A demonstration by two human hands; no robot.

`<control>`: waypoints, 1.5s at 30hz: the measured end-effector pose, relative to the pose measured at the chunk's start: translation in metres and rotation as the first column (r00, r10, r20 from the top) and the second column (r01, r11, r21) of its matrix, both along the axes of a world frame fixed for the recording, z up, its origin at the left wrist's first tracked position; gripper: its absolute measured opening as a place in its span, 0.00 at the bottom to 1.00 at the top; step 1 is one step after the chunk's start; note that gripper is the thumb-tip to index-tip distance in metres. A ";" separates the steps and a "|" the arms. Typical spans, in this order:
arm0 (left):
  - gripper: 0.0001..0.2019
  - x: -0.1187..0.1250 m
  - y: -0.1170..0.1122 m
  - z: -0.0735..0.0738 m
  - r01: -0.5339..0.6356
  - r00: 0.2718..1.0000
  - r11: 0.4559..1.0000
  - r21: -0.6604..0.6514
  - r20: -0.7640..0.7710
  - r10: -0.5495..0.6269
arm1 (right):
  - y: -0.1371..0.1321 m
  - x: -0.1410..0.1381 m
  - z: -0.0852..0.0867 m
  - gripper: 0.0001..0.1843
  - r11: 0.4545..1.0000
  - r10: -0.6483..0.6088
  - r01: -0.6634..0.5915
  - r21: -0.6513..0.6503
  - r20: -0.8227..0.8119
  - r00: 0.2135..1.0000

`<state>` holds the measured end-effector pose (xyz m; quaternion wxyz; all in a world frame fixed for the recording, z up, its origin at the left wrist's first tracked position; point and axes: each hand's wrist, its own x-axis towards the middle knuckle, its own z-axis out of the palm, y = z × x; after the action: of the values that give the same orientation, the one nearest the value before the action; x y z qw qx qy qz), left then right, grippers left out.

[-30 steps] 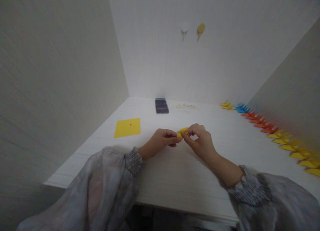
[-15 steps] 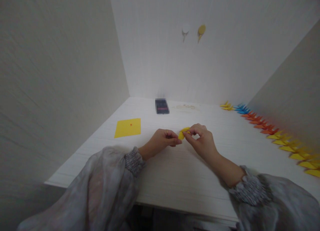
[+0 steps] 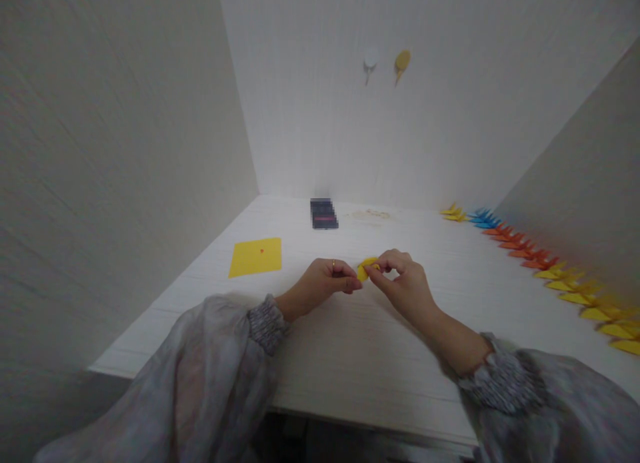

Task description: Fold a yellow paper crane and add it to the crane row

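A small piece of folded yellow paper [image 3: 367,268] is pinched between my two hands above the white table. My left hand [image 3: 331,281], with a ring on one finger, grips its left end between thumb and fingertips. On the other side, the thumb and fingers of my right hand [image 3: 403,274] press together on its right part. The fingers partly cover the paper, so its exact folded shape cannot be made out. To the left lies a flat yellow sheet [image 3: 250,258] with a small red mark on it.
Folded paper cranes in yellow [image 3: 575,286], orange-red [image 3: 520,245] and blue [image 3: 483,218] line the table's right side. A dark, pixelated flat object [image 3: 324,213] lies near the back wall. Two hooks, one white [image 3: 370,63] and one yellow [image 3: 403,61], hang on that wall.
Both hands stay almost in place on the yellow paper. The fingertips of my left hand have shifted very slightly, and the paper looks a little lower and more covered.
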<state>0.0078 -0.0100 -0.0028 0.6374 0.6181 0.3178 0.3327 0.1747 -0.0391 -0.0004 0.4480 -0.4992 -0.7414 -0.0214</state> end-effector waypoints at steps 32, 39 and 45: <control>0.10 0.000 0.002 -0.003 0.012 0.979 0.995 -0.099 0.201 0.008 | 0.006 0.016 -0.005 0.15 0.989 0.052 -0.079 0.126 0.211 0.976; 0.10 0.001 0.001 -0.003 0.047 0.980 0.991 -0.126 0.198 -0.021 | 0.007 0.015 -0.005 0.10 0.991 0.007 -0.055 0.125 0.355 0.935; 0.08 0.002 0.002 -0.006 0.067 0.975 0.983 -0.171 0.219 -0.028 | 0.001 0.009 0.000 0.09 0.997 0.031 -0.052 0.052 0.350 0.936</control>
<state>0.0094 -0.0081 -0.0084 0.7282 0.5268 0.2602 0.3529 0.1834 -0.0383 -0.0007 0.3246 -0.4580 -0.8185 -0.1223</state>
